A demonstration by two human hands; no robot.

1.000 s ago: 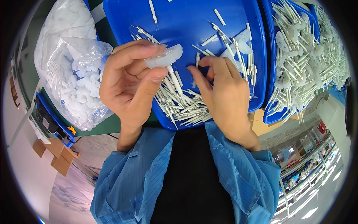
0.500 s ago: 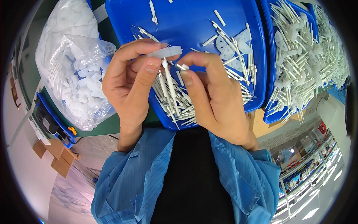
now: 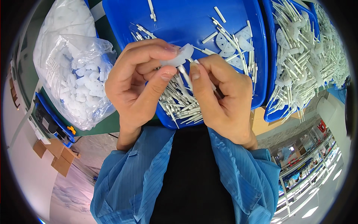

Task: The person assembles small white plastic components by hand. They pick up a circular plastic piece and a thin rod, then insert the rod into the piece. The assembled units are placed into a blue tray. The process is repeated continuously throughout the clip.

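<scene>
A translucent white curved plastic piece [image 3: 180, 56] is pinched between the thumb and fingers of my left hand [image 3: 136, 84]. At least one thin white rod [image 3: 185, 76] hangs down from its underside. My right hand [image 3: 225, 99] is closed, thumb against index finger, around a slim white rod [image 3: 196, 62] that is mostly hidden by the fingers. The tip of that rod is at the right end of the plastic piece; whether it has entered a hole I cannot tell. Both hands are above a blue tray [image 3: 160, 16] with many loose white rods [image 3: 179, 102].
Flat white fan-shaped pieces [image 3: 225, 44] lie with rods at the tray's right. Another blue tray [image 3: 266, 116] on the right is heaped with rod-and-plate assemblies [image 3: 294, 56]. To the left, a clear plastic bag [image 3: 84, 89] of white pieces rests on the green tabletop [image 3: 100, 128].
The plastic piece has tilted, its right end rising. My right hand has turned slightly and brought its rod up against that end. My left hand has shifted a little to the right.
</scene>
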